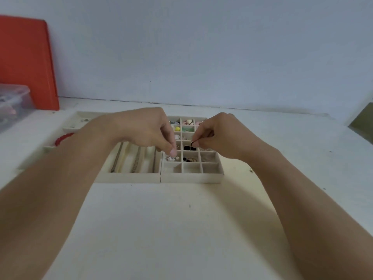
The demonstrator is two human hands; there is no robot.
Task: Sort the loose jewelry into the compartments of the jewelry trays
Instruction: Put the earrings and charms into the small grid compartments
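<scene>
Grid tray [212, 176] at frame centre mostly filled; nearest row bare. Chains lie in slot tray [129, 176]. Right hand [218, 134] pinches small dark piece [193, 142] above grid. Left hand [145, 128] fingertips pinched low over pearl compartment; held item unclear. Sorting near done.

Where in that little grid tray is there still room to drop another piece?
The grid tray has three bare compartments along its near row, bordered by the front wall. Rows farther back look filled with beads and earrings, and both the left hand and right hand hover there. The table in front is bare too.
</scene>
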